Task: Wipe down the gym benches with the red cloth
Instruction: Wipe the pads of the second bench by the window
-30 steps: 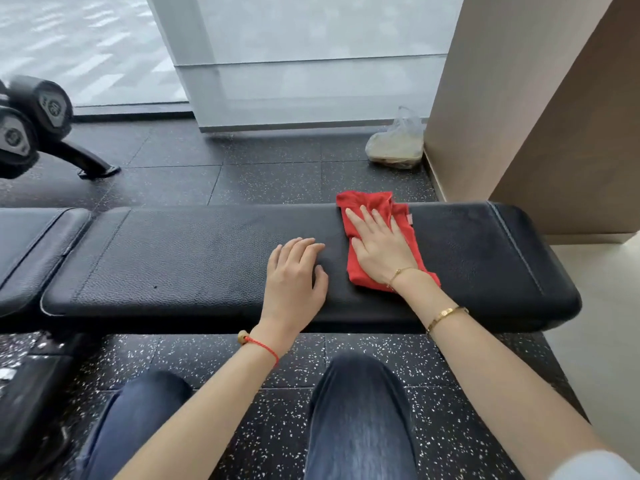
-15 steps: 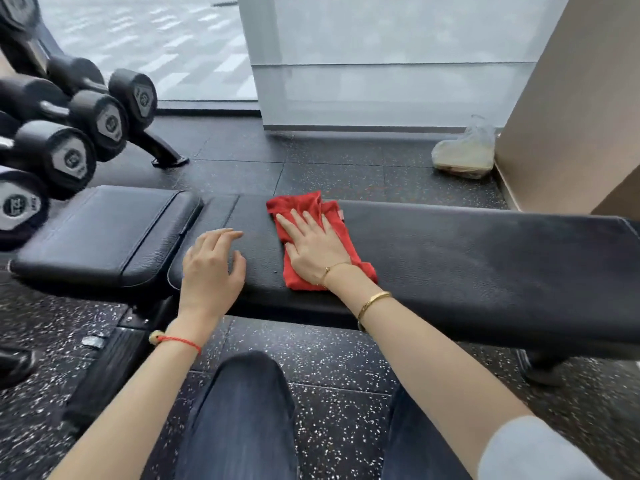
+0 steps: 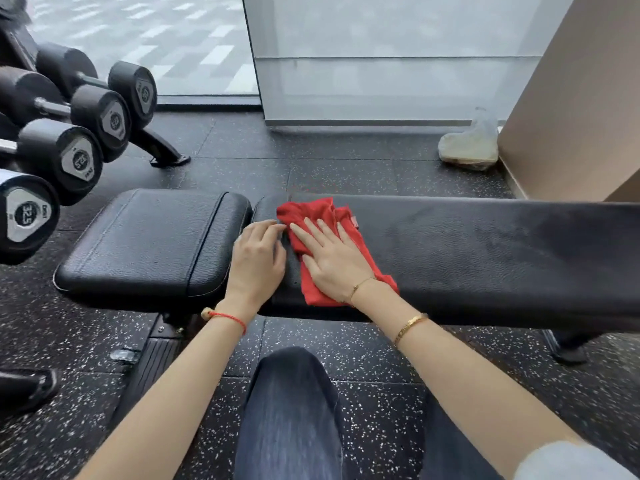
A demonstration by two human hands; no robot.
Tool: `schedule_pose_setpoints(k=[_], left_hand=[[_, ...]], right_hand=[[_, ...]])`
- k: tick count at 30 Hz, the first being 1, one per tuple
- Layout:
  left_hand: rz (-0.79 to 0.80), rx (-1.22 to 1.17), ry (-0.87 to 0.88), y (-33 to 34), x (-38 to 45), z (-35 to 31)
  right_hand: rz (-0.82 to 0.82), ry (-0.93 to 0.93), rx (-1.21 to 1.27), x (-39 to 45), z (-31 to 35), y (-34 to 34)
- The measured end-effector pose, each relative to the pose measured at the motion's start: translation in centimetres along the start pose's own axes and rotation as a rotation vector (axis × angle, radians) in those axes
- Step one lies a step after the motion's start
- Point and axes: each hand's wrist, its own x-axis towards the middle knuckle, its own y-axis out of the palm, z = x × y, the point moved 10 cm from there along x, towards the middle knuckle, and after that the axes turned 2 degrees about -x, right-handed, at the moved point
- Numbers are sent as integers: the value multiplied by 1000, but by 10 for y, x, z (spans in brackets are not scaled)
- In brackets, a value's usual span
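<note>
The right hand lies flat with fingers spread on the red cloth to rub the bench surface, while the left hand, fingers loose, rests beside it for balance.

Long pad: its surface to the right of the red cloth is left bare up to the frame edge.
Left end of long pad: taken up by the right hand, laid flat on the cloth, and by the left hand just beside it.
Seat pad: unoccupied, parted from the long pad by a narrow gap.
Left side: closed off by racked dumbbells, whose ends overhang near the seat pad.
Floor behind bench: open as far as the glass wall; a plastic bag is set in the right corner.
Right rear: bounded by a beige wall.
</note>
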Motion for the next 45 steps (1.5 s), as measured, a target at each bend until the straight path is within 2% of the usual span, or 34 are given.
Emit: schedule_pose_setpoints(k=[2, 7, 11, 13, 18, 20, 25, 28, 34, 37, 40, 45], left_hand=[[5, -19, 26, 5, 1, -2], [11, -56, -6, 6, -1, 5], [11, -59, -13, 5, 0, 4], [15, -60, -14, 5, 0, 5], [15, -89, -7, 4, -3, 6], [21, -105, 0, 5, -3, 7], [46, -137, 5, 0, -3, 5], [-6, -130, 4, -16, -8, 14], [-85, -23, -75, -45, -26, 69], [-98, 27, -95, -53, -33, 95], [-96, 48, -41, -55, -34, 104], [-112, 58, -18, -54, -35, 102]], right_hand=[[-14, 30, -7, -24, -16, -2], [16, 343, -32, -18, -90, -13], [24, 447, -14, 7, -92, -11], [28, 404, -14, 10, -73, -8], [-21, 147, -26, -13, -9, -1], [-16, 154, -32, -16, -12, -1], [4, 304, -9, 13, -32, 1], [25, 285, -8, 37, -17, 5], [18, -25, -42, 45, 67, 18], [26, -140, -28, 24, 68, 17], [21, -118, -8, 23, 44, 12], [43, 132, 8, 86, 14, 10]])
